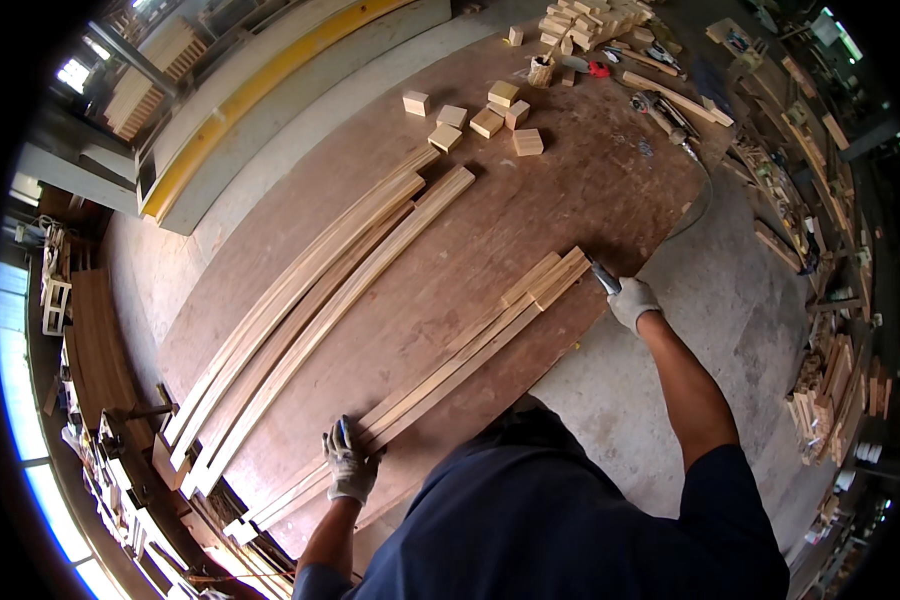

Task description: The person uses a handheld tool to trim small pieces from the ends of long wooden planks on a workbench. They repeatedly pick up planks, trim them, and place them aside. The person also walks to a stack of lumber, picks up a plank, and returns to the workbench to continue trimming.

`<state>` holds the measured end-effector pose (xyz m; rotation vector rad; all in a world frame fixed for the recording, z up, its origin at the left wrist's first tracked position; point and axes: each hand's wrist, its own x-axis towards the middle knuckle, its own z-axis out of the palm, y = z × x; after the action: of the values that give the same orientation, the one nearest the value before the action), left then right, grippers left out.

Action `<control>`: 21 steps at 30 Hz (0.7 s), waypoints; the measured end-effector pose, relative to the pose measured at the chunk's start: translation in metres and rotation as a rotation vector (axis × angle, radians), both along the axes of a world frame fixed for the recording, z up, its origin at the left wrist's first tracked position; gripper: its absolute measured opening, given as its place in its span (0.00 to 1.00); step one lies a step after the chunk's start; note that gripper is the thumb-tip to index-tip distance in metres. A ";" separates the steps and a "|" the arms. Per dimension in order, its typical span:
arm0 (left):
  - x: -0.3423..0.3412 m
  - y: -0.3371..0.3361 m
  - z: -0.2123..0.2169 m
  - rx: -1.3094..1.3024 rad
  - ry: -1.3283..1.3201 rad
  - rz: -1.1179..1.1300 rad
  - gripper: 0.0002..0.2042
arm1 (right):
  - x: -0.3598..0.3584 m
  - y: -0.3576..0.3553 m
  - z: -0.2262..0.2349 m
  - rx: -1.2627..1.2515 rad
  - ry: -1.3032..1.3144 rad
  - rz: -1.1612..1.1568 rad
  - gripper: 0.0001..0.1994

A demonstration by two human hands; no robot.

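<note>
My left hand [350,468], in a pale work glove, lies over long light-wood strips [450,372] near the table's front edge. Its fingers are spread and press on the strips; some fingertips look dark. At the other end of the strips, my right hand [634,303], also gloved, is closed round a slim grey hand tool [604,278]. The tool's tip is close to the strip ends, and I cannot tell whether it touches them. A shorter wood piece [531,279] lies along the far side of the strips at that end.
The strips lie on a broad brown tabletop [390,300]. More long strips [310,310] lie farther left, with several wood blocks [487,123] beyond. A corded power tool [660,115] sits near a wood pile [590,22] at the back. Scrap wood [825,395] is stacked at the right.
</note>
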<state>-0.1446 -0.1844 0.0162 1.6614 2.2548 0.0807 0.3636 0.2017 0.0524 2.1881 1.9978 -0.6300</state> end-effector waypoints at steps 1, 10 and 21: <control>0.000 0.001 0.001 0.002 0.003 -0.005 0.51 | 0.001 -0.001 -0.003 -0.001 0.011 -0.003 0.14; 0.003 0.005 0.007 -0.006 -0.024 0.012 0.51 | -0.008 -0.015 -0.008 0.004 0.046 0.008 0.15; 0.001 0.002 0.003 0.012 -0.018 0.000 0.52 | -0.020 -0.026 -0.004 -0.020 0.071 0.026 0.13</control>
<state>-0.1441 -0.1822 0.0190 1.6604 2.2453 0.1094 0.3432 0.1759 0.0485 2.1544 2.0413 -0.7306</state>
